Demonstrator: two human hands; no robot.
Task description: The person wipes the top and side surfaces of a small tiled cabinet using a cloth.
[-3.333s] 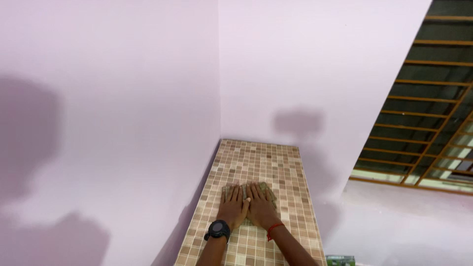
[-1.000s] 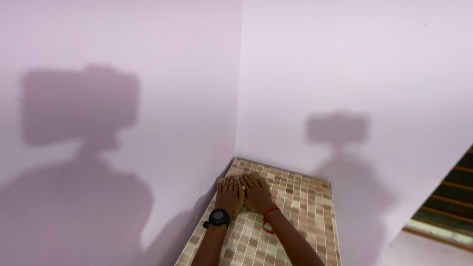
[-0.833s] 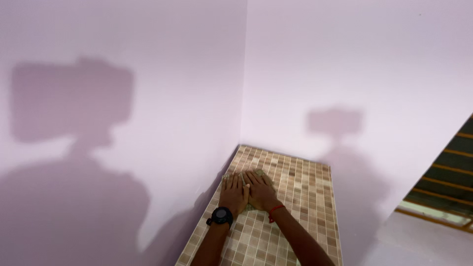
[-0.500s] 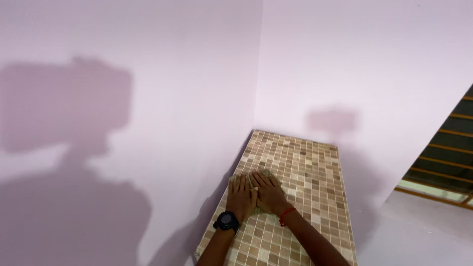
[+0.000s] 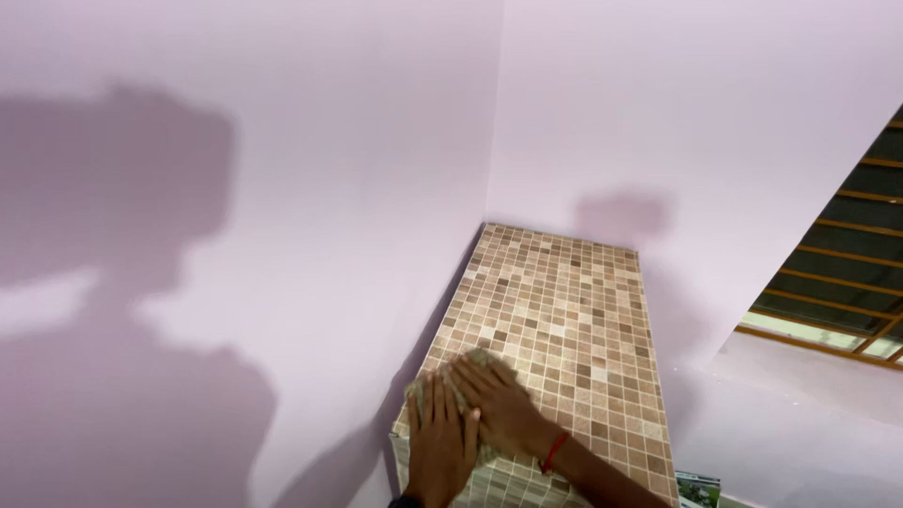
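Note:
Both of my hands lie flat, side by side, on an olive-brown cloth (image 5: pixel 483 359) at the near left part of a mosaic-tiled ledge (image 5: pixel 555 301). My left hand (image 5: pixel 440 438) presses the cloth's left half close to the ledge's left edge. My right hand (image 5: pixel 499 406), with a red thread at the wrist, covers the cloth's right half. Only the cloth's far edge and left corner show past my fingers.
Pale pink walls (image 5: pixel 310 169) meet in a corner behind the ledge. A barred window (image 5: pixel 837 273) with brown rails is at the right, above a pale sill. A small green-printed object (image 5: pixel 697 489) lies at the bottom right below the ledge.
My hands and the cloth have slid back along the ledge toward me, from near the far corner to the near left part. The window has come further into view at the right.

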